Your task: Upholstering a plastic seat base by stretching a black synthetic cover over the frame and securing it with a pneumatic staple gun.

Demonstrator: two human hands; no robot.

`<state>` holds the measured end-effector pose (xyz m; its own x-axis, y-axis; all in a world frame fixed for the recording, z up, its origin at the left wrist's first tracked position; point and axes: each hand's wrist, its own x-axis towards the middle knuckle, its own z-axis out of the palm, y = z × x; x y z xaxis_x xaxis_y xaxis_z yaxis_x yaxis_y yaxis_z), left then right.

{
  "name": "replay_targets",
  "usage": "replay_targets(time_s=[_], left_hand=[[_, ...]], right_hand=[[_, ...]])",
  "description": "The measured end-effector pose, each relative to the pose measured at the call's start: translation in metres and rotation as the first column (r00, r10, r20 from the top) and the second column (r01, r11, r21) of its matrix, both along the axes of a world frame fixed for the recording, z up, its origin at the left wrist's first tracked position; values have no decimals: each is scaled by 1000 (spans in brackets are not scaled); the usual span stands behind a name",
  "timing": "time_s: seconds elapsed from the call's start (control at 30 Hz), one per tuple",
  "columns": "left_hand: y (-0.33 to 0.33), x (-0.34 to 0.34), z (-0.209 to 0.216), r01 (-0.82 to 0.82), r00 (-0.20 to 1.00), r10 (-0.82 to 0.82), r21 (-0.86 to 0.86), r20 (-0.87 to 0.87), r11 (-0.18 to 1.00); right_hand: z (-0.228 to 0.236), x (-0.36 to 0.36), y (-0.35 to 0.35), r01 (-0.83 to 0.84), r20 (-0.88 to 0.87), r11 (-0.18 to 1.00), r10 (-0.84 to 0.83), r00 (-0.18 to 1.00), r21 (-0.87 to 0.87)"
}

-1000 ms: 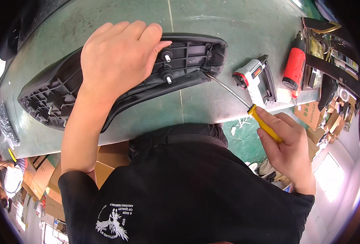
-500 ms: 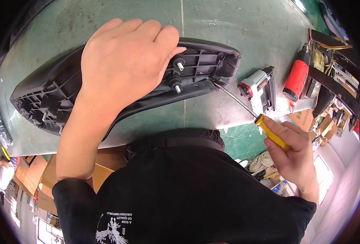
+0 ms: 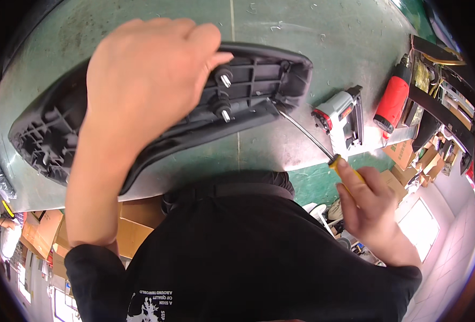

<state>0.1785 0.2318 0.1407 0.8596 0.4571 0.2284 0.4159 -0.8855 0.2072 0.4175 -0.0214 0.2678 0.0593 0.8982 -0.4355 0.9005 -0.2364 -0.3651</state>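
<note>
A long curved black padded panel (image 3: 264,67) lies on the bench with its ribbed plastic underside up. Two bolts (image 3: 225,115) stick up from its middle. My left hand (image 3: 151,80) is closed around the panel's far edge, its fingertips hidden behind. In my right hand (image 3: 369,198) is a screwdriver (image 3: 308,132), gripped by the yellow handle. Its metal shaft slants to the panel's near right corner, where the tip is at the edge of the black cover (image 3: 248,118). A loose flap of that cover runs along the near side.
Right of the panel lie a grey and white staple gun (image 3: 342,110) and a red heat gun (image 3: 392,102). Bent staples (image 3: 276,27) are scattered over the green bench (image 3: 280,153). Black curved parts (image 3: 436,107) sit at far right. Another person's arm (image 3: 2,221) shows at far left.
The panel and my left hand have shifted slightly left. My right hand has moved left and down with the screwdriver, whose tip stays at the panel's right corner.
</note>
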Motion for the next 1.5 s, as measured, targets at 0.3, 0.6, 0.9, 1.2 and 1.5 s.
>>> replay_targets(time_s=[0.3, 0.6, 0.9, 1.2, 1.5], left_hand=[[39, 8, -1, 45, 980, -79, -183, -180, 982], [17, 12, 13, 53, 999, -54, -210, -1, 976], [-87, 53, 15, 143, 989, -147, -105, -27, 984], [-125, 43, -11, -111, 968, 158, -235, 193, 966], [-146, 32, -36, -28, 933, 60, -94, 355, 995]], right_hand=[[-124, -12, -52, -172, 271, 783, 5, 963, 597], [-95, 52, -44, 320, -105, 661, -344, 933, 679], [-148, 148, 51, 148, 107, 685, -315, 943, 713], [-124, 57, 56, -67, -48, 561, 187, 981, 825], [-138, 7, 53, -206, -46, 745, 302, 952, 634]])
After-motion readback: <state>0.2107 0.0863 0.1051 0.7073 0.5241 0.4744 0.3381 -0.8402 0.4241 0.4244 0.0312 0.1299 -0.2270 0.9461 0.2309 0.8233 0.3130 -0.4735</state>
